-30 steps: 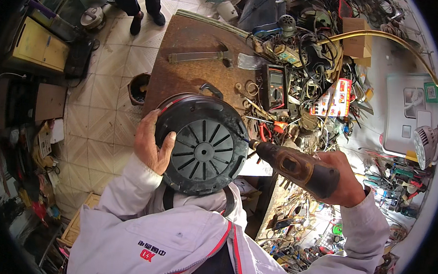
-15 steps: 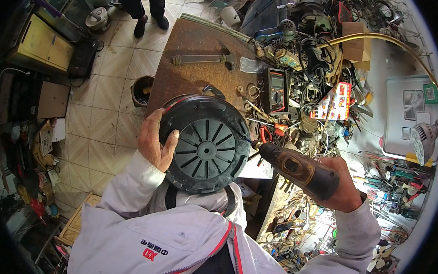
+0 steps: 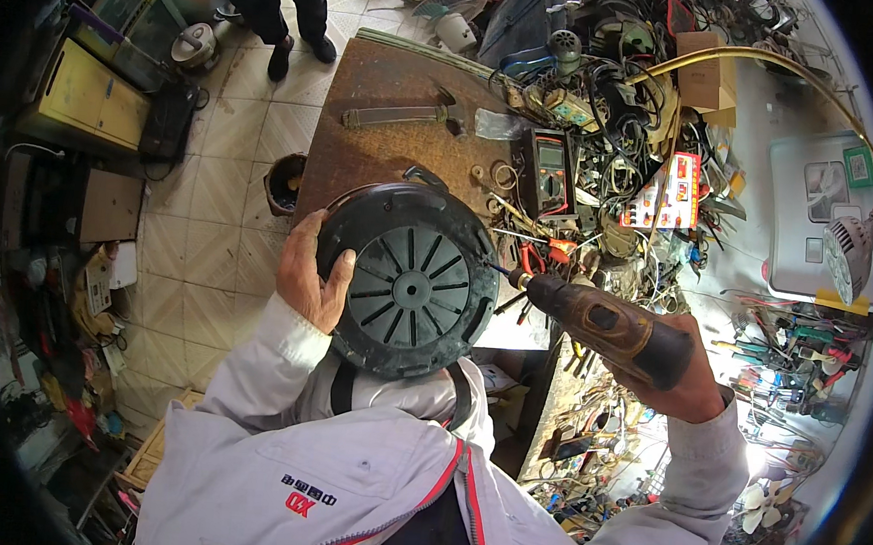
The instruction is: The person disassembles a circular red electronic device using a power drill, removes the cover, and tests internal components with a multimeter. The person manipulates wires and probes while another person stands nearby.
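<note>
Centrally, a round black vented housing (image 3: 408, 281) is gripped at its nine o'clock rim by the left hand (image 3: 308, 275), fingers clenched. A power screwdriver (image 3: 603, 328), grasped by the right hand (image 3: 685, 383), is aimed along its long axis from four o'clock at the three o'clock rim.

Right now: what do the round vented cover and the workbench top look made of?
Round vented cover: looks like moulded dark plastic, matte, with radial slots and a smooth ribbed rim; the left hand steadies its edge. Workbench top: probably steel plate, judging by its brown, rust-like, patchy surface, though stained wood can't be excluded.
</note>
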A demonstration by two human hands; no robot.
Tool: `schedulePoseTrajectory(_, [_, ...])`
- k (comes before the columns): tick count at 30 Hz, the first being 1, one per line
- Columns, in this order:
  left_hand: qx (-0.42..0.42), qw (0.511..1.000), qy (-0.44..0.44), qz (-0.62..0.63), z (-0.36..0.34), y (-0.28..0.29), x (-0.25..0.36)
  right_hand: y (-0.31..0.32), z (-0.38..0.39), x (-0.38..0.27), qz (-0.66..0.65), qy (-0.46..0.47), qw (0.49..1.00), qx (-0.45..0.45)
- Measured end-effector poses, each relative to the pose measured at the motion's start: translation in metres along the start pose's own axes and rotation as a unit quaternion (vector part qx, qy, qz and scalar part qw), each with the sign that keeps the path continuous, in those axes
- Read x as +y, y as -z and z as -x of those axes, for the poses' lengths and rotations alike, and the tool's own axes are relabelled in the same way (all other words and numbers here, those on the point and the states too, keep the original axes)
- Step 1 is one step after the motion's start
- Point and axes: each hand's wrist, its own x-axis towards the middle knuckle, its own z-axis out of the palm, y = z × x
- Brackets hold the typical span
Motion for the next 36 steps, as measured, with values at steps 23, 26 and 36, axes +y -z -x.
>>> schedulePoseTrajectory(23, [-0.117,0.967,-0.217,0.060,-0.017,-0.006,0.065,-0.022,0.052,-0.024,-0.285,-0.125,0.950,-0.005])
schedulePoseTrajectory(26, [-0.134,0.969,0.075,0.193,-0.005,0.012,0.056,-0.022,0.060,-0.017,-0.145,-0.134,0.980,-0.036])
schedulePoseTrajectory(36, [0.008,0.982,0.017,0.185,-0.003,0.024,0.010,-0.051,0.072,0.007,0.008,-0.033,0.995,-0.098])
